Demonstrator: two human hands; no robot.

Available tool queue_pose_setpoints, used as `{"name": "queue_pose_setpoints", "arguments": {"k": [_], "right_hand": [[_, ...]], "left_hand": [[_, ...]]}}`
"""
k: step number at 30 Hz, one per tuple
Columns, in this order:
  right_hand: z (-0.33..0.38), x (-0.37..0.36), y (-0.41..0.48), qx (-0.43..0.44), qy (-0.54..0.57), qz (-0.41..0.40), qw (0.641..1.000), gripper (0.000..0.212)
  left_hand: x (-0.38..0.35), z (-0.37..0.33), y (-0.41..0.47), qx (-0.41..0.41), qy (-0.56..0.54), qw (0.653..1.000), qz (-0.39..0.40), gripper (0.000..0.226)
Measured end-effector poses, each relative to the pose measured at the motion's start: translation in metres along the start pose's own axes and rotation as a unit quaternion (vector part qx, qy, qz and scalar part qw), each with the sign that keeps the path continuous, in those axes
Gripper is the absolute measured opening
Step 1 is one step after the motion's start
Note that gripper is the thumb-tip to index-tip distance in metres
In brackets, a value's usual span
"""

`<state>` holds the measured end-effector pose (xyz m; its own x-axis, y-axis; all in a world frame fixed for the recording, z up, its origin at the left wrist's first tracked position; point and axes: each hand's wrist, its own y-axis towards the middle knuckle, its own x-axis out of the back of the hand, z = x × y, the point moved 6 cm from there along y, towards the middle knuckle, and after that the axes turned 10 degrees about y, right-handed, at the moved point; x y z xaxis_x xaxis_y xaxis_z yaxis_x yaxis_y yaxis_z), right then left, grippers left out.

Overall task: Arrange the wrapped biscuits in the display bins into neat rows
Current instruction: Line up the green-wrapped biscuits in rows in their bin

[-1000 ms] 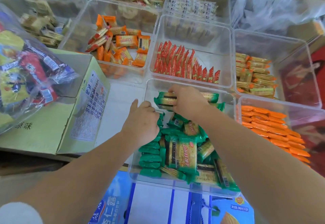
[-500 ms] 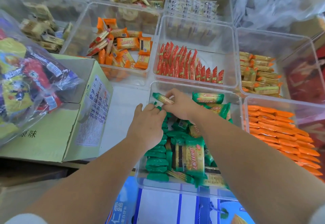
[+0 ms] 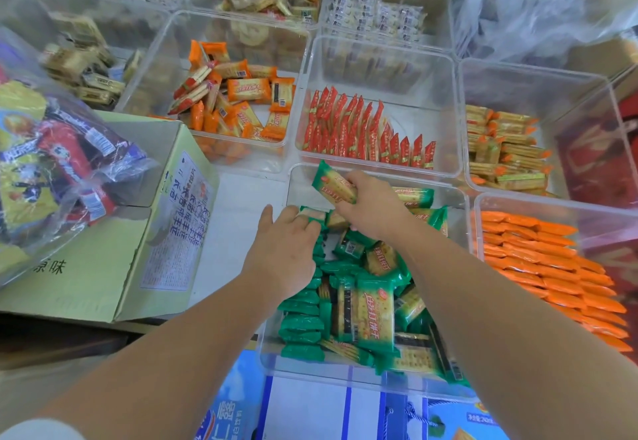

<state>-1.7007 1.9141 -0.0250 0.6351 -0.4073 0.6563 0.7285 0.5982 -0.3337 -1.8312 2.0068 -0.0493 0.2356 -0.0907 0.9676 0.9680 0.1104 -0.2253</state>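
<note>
A clear plastic bin (image 3: 366, 375) right in front of me holds green-wrapped biscuits (image 3: 374, 312). Along its left wall they stand in a row; the others lie jumbled. My right hand (image 3: 371, 206) grips one green biscuit pack (image 3: 331, 184) and holds it tilted above the bin's far left corner. My left hand (image 3: 284, 250) rests with straight fingers on the top of the standing row at the left wall, touching the packs there.
Neighbouring clear bins hold red packs (image 3: 366, 132) in a row, loose orange packs (image 3: 238, 98), stacked orange packs (image 3: 545, 263) and brown-orange packs (image 3: 507, 149). An open cardboard box (image 3: 103, 243) with a bag of snacks (image 3: 51, 156) stands at the left.
My right hand has lifted one green pack out of the pile and raised it toward the bin's far left corner. My left hand stayed on the standing row.
</note>
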Motion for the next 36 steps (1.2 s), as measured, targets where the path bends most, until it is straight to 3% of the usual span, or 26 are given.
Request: {"name": "queue_pose_setpoints", "arguments": {"k": [3,11,15,20,26,31,36], "right_hand": [[0.01,0.006,-0.001,0.013,-0.122,-0.024,0.992,0.034],[0.024,-0.035,0.02,0.063,-0.243,0.024,0.968,0.012],[0.015,-0.058,0.028,0.071,-0.199,0.159,0.964,0.03],[0.007,-0.052,0.032,0.023,-0.087,0.214,0.973,0.037],[0.002,-0.02,0.024,0.067,-0.14,0.148,0.977,0.051],[-0.014,-0.018,0.006,0.103,-0.379,0.159,0.906,0.048],[-0.008,-0.014,-0.002,0.149,-0.384,0.101,0.906,0.035]], "left_hand": [[0.0,-0.001,0.0,0.0,0.009,1.0,0.012,0.063],[0.002,0.003,-0.001,-0.009,-0.035,0.999,-0.026,0.043],[0.004,0.003,-0.002,-0.002,-0.072,0.995,-0.062,0.045],[-0.004,0.002,0.0,0.015,-0.016,1.0,-0.023,0.073],[-0.012,-0.003,0.004,-0.011,0.071,0.997,0.035,0.074],[-0.016,-0.002,0.005,-0.01,0.058,0.997,0.052,0.073],[-0.013,-0.002,0.003,-0.008,0.049,0.998,0.041,0.073]]}}
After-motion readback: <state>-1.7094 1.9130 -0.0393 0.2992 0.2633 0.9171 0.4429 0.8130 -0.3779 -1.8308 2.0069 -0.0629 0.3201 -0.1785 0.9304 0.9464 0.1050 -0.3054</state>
